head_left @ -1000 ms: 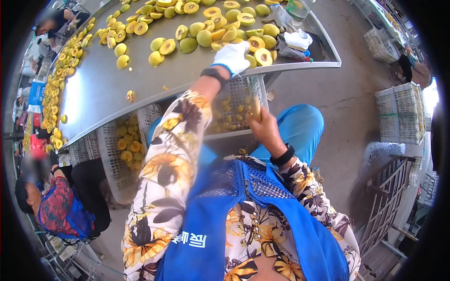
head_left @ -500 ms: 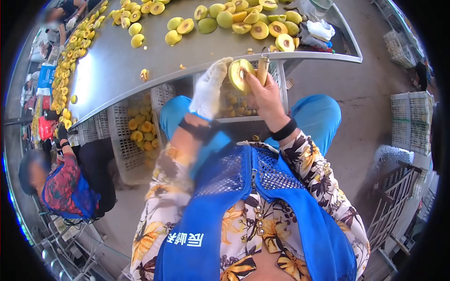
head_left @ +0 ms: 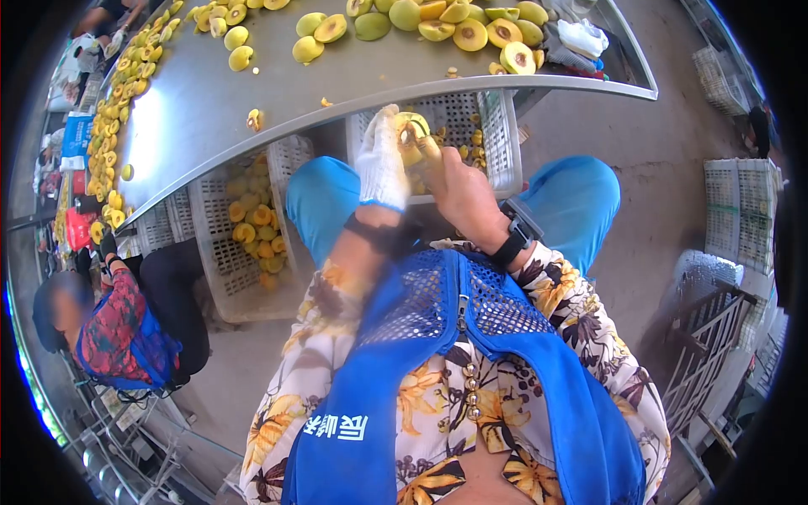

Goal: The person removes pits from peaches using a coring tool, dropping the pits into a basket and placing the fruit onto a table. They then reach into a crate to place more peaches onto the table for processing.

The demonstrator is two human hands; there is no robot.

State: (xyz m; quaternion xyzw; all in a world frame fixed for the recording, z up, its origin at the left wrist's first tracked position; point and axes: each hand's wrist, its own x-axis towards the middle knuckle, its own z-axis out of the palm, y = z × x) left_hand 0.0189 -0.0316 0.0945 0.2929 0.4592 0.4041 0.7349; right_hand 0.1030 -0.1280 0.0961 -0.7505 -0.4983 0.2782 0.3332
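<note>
My left hand (head_left: 381,168), in a white knit glove, grips a halved yellow peach (head_left: 407,150) over the crate in front of my knees. Bare except for a black wristband, my right hand (head_left: 473,195) is closed around the light handle of a pitting tool (head_left: 430,155). The tool's curved metal blade is at the peach's cut face, by the stone. Part of the fruit is hidden behind my fingers and the tool. Beneath both hands, a white plastic crate (head_left: 507,156) has peach pieces in it.
A metal table (head_left: 337,80) holds many halved peaches (head_left: 436,30), with cloths (head_left: 581,38) at its right corner. Another crate (head_left: 220,282) of peach halves stands left, near a seated co-worker (head_left: 126,337). Stacked crates (head_left: 741,215) and a metal rack (head_left: 707,353) are at right.
My right hand has brought the pitting tool onto the peach's cut face. The peach has moved left and down into my gloved left hand, which now grips it.
</note>
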